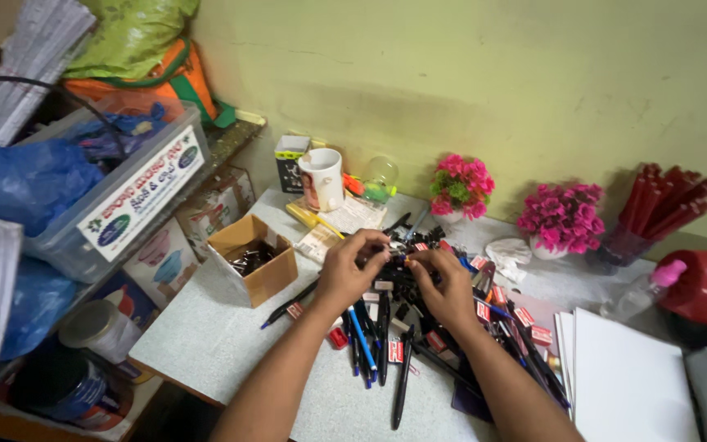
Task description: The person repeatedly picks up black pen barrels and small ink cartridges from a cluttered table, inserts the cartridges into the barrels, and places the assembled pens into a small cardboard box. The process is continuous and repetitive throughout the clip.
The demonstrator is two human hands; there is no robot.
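Over the pen pile, both hands are meeting.
Left hand and right hand are pinching one small pen part between fingertips, above the surface, box nearby.

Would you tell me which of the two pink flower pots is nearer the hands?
The left flower pot, with green leaves showing among its blooms, just behind the right hand; the other pot stands farther right.

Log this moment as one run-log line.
left hand: fingers on pen | right hand: fingers on pen | pile of pens beneath | cardboard box left
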